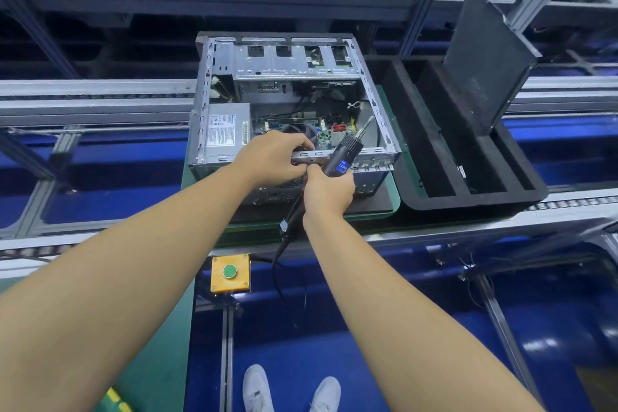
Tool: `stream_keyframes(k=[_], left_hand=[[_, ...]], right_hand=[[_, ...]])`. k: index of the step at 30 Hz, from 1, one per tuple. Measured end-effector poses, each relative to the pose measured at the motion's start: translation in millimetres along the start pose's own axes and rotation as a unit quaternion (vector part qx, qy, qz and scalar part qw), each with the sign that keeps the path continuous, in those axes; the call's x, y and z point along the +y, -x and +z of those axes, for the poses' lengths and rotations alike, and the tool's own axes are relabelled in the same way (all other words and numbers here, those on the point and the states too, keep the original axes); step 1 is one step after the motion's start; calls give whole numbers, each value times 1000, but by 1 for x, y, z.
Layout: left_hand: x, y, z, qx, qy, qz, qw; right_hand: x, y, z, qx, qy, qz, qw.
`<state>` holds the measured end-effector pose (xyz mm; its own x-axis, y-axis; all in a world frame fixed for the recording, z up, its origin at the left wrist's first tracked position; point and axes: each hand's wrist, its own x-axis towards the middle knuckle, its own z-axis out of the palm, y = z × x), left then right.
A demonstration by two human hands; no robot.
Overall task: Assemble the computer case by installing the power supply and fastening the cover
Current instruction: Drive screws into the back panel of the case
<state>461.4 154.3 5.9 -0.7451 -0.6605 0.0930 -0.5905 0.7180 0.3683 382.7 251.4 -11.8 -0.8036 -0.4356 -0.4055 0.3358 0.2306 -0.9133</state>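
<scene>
**Both hands at the near rim of the open case**

The computer case lay open on its green pallet, the power supply already sitting in its near left corner. My left hand curled its fingers over the case's near rim. My right hand was wrapped round the electric screwdriver (bit tilted up and away from me), just beside the left. A black panel leaned in the foam tray right of the case.
</scene>
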Motion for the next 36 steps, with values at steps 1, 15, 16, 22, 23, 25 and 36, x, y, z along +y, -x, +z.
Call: stream_keyframes(k=[1, 15, 16, 22, 23, 25, 36], left_hand=[[0, 0, 0, -2, 0, 1, 1000], [9, 4, -3, 0, -2, -48, 999], [10, 4, -2, 4, -1, -53, 999], [11, 7, -4, -1, -10, -45, 999], [11, 8, -4, -2, -8, -43, 999], [11, 8, -5, -2, 3, -46, 999], [19, 9, -24, -14, 115, -97, 988]], right_hand=[[-2, 2, 1, 2, -7, 7, 1000], [20, 10, -41, -85, -49, -7, 995], [18, 9, -45, -96, -42, -13, 994], [1, 7, -67, -149, -16, -52, 987], [-2, 6, -70, -155, -15, -56, 986], [-8, 5, -75, -163, -3, -62, 985], [-19, 4, -92, -185, 1, -75, 980]])
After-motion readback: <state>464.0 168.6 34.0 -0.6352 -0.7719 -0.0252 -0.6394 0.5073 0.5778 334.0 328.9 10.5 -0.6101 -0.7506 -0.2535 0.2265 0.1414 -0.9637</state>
